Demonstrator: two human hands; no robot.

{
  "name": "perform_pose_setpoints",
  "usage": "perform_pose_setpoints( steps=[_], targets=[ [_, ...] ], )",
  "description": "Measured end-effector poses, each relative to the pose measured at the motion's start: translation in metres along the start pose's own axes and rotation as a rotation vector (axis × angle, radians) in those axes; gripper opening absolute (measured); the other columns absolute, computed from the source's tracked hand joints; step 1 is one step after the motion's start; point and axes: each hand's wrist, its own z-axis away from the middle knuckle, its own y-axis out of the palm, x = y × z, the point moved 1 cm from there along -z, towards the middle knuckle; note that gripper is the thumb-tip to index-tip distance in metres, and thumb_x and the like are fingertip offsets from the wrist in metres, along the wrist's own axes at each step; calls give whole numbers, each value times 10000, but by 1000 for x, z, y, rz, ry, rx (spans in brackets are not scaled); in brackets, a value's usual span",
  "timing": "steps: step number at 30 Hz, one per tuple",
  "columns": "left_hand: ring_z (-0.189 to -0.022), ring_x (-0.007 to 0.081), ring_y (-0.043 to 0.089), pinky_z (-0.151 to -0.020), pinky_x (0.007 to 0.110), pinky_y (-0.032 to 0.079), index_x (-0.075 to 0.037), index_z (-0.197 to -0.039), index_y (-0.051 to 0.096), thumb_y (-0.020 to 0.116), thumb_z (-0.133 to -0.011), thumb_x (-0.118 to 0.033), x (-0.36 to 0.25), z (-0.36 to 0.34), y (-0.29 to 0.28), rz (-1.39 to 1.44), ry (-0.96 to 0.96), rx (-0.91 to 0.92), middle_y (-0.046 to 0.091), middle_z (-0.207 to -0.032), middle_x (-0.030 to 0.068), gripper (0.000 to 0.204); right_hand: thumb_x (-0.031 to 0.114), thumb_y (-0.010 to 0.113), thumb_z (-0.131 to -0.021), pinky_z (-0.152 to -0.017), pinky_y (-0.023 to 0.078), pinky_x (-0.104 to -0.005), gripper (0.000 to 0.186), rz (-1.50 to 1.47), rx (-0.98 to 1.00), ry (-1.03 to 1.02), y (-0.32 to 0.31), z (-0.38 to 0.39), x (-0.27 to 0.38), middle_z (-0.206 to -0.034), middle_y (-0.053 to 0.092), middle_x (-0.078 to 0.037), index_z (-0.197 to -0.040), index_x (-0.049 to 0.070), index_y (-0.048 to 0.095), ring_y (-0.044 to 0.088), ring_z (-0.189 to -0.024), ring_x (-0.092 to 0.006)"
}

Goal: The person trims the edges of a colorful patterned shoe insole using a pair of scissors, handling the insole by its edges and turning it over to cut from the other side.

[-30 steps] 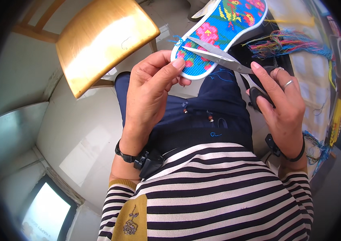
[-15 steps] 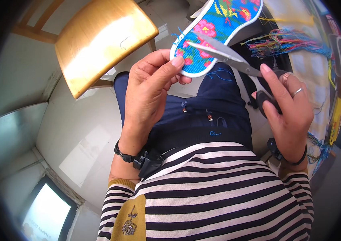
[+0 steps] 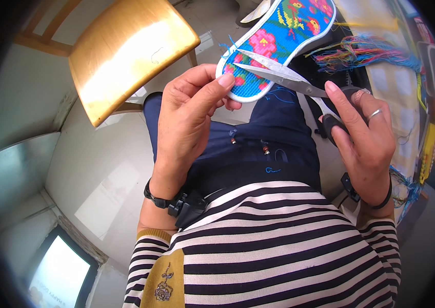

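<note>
My left hand [image 3: 194, 102] pinches the near, rounded end of an embroidered insole [image 3: 292, 33], blue with pink flowers, green leaves and a white edge. Loose blue threads [image 3: 230, 45] stick up at its left edge. In my right hand [image 3: 366, 128] is a pair of scissors [image 3: 307, 88] with dark handles, the fingers through the loops. Its blades are parted and lie over the insole's face, their tips pointing left toward the loose threads. More blue thread hangs by the insole's lower right edge, above my knee. The fingers under the insole are partly hidden.
A wooden chair [image 3: 130, 46] stands at the far left, a bit of thread on its seat. To the right, a bundle of coloured threads [image 3: 361, 54] lies on a checked cloth [image 3: 389, 97]. A yellow tool [image 3: 428, 154] is at the right edge. Thread snippets [image 3: 273, 170] cling to my waistband.
The scissors have shifted slightly left and up, their tips now closer to the loose threads at the insole's edge. The left hand has barely moved.
</note>
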Motion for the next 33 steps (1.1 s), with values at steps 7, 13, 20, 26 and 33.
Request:
perform_pose_setpoints(
  steps=[7,13,20,26,33],
  targets=[
    [-706,117,604,-641,227,495,66,-999,616,582,-878,-83,0,1,1,35,15,10,649,-838,94,195,-55,692,-570,-708,415,-368,610,34,-21,-39,-2,-2,-2,-989,543,-143,-1163,79,636,495,-770,-272],
    [-620,70,532,-599,201,454,33,-922,659,622,-871,-145,-1,2,7,15,19,-46,616,-735,36,188,-54,688,-562,-701,407,-358,607,52,-21,-59,-5,-2,-4,-970,537,-131,-1154,72,641,483,-743,-252],
    [-608,66,518,-588,193,444,34,-911,659,624,-867,-147,-1,2,7,8,16,-44,607,-719,30,190,-53,689,-560,-701,408,-358,611,53,-25,-65,-5,-1,-4,-969,538,-130,-1155,75,642,484,-733,-247],
    [-656,96,582,-602,211,461,49,-957,634,594,-865,-101,-2,2,4,-36,-5,-8,643,-781,65,180,-48,694,-572,-688,406,-352,588,68,-17,-68,-8,-2,-2,-955,540,-122,-1144,75,646,497,-721,-237],
    [-638,74,564,-583,188,438,32,-926,656,623,-842,-113,-7,6,8,-253,26,-53,642,-757,50,171,-23,706,-636,-658,405,-369,492,166,-18,-110,-4,1,1,-911,540,-123,-1120,45,651,540,-743,-239]
  ],
)
